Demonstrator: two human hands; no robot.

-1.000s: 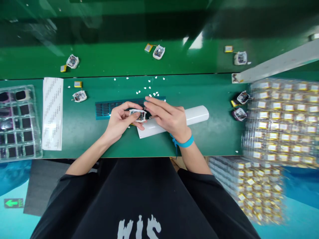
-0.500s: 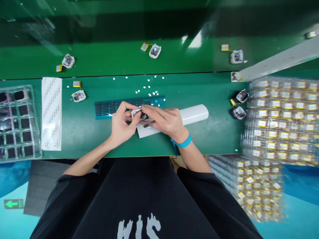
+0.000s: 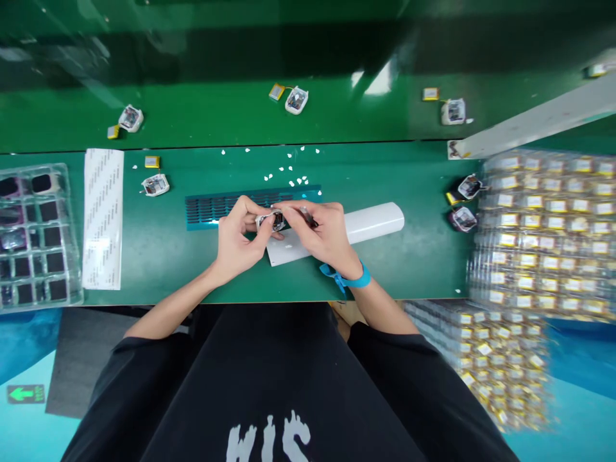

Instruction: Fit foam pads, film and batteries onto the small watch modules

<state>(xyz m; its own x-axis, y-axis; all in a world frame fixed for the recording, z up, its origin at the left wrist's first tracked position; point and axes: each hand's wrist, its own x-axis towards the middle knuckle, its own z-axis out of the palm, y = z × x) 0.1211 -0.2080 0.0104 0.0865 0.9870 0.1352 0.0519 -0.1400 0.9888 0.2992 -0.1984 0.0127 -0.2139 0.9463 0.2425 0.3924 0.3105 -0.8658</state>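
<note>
Over the bench, my left hand (image 3: 240,234) pinches a small white watch case (image 3: 278,221) with an exposed circuit board. My right hand (image 3: 322,231) reaches in from the other side, its fingertips at the case's edge. A slim dark metal tool (image 3: 308,217), which looks like tweezers, is tucked in the right hand; its tip is hidden. Below the fingers lies a curled white sheet (image 3: 375,221). Behind the hands is a blue slotted strip (image 3: 212,208), partly covered by them. Small white stickers (image 3: 292,183) are scattered just beyond it.
A clear tray (image 3: 72,256) of watch cases and a printed white sheet (image 3: 103,221) lie left. Open cases with yellow batteries (image 3: 152,162) are spread around. Stacked battery trays (image 3: 548,231) stand right, near a slanting white bar (image 3: 534,119).
My right hand has rolled, so the dark tool now points up between thumb and fingers instead of down over the white sheet. My left hand keeps the case at nearly the same spot.
</note>
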